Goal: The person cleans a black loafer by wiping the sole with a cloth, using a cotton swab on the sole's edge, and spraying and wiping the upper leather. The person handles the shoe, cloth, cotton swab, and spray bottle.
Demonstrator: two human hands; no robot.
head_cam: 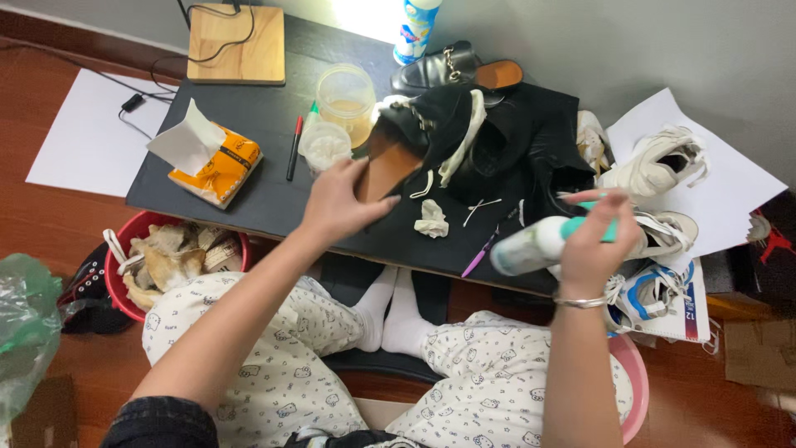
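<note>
Gripping a black loafer (414, 137) by its brown insole, the left hand (338, 202) is steadying it on the desk (257, 124), while the right hand (593, 245) is clutching a white spray bottle (531, 246).

Glossy black leather loafer (431, 124) with a smooth tan insole. White plastic spray bottle (531, 247) with a teal cap. Matt black tabletop (249, 133). Pale wooden board (236, 37). Clear plastic jar (347, 95). Crumpled white tissue (431, 220). Thin metal bangle (579, 302).
</note>
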